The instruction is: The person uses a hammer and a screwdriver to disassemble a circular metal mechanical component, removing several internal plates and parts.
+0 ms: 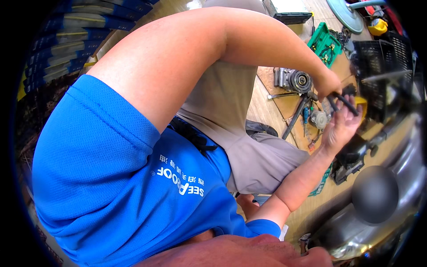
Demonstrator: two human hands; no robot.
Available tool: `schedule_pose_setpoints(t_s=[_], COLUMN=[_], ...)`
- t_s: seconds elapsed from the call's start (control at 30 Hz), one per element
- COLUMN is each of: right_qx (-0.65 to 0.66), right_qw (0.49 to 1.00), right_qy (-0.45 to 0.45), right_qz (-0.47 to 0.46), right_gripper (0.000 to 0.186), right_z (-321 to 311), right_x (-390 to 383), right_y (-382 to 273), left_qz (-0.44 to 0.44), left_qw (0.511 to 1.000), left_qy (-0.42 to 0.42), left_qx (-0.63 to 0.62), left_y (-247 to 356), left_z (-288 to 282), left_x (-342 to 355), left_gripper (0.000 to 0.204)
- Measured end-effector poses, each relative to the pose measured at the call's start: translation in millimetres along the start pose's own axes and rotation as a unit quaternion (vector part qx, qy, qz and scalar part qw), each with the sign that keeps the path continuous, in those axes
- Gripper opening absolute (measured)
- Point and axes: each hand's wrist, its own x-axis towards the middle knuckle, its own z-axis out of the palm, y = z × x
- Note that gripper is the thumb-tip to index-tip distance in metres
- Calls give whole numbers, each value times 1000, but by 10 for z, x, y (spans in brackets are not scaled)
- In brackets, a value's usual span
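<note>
2-pronged black piece (pixel 347 105) (perhaps rubber-coated), clamped in left hand (pixel 328 84), right hand (pixel 341 127), fingers apart

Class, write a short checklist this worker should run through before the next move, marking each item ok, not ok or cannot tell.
1. Left hand gripping the black rod-like item: ok.
2. Right hand touching that item: cannot tell; the two overlap in this view.
3. Metal part with a round pulley out of both hands: ok.
4. Blue-handled screwdriver in plain sight: ok, it lies over the brown cardboard.
5. Green case shut: not ok, it is open.
6. Hands gloved: not ok, both are bare.
</note>
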Motion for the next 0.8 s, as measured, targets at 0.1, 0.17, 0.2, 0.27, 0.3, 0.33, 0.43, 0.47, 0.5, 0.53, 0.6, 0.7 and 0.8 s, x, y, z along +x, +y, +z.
schedule_pose_setpoints(t_s=[0.1,0.17,0.2,0.27,0.3,0.33,0.43,0.47,0.5,0.53,0.6,0.7,0.8], right_qx=[-46,-76,-86,-123,-151,-179,-220,-223,-227,-231,-228,-236,-257], right_qw=[999,996,995,991,986,981,972,971,970,969,970,969,964], right_qy=[19,35,41,56,64,72,72,72,73,73,69,54,41], right_qz=[3,7,8,9,9,9,32,36,39,43,45,57,62], right_gripper=[70,66,65,64,65,65,67,67,66,66,62,59,57], right_z=[40,49,27,-19,-50,-86,-260,-297,-334,-374,-332,-308,-309], right_x=[13,24,31,47,54,61,97,108,118,128,134,160,201], right_y=[-5,0,11,67,129,198,453,516,578,639,720,796,874], left_qz=[4,17,24,38,45,25,-42,-67,-92,-91,-92,-96,-80], left_qw=[1000,999,999,997,995,990,958,941,922,915,901,918,915], left_qy=[8,2,-1,-18,-27,-37,-88,-120,-152,-166,-198,-167,-178], left_qx=[20,30,34,69,86,135,269,308,345,355,374,347,353], left_y=[-15,-36,-47,-72,-91,-135,-303,-323,-335,-340,-354,-364,-365], left_z=[24,45,49,19,-10,-66,-195,-214,-226,-232,-229,-236,-245], left_x=[11,20,29,48,47,30,-42,-63,-81,-94,-152,-207,-215], left_gripper=[40,40,39,39,40,39,38,36,35,33,29,28,29])
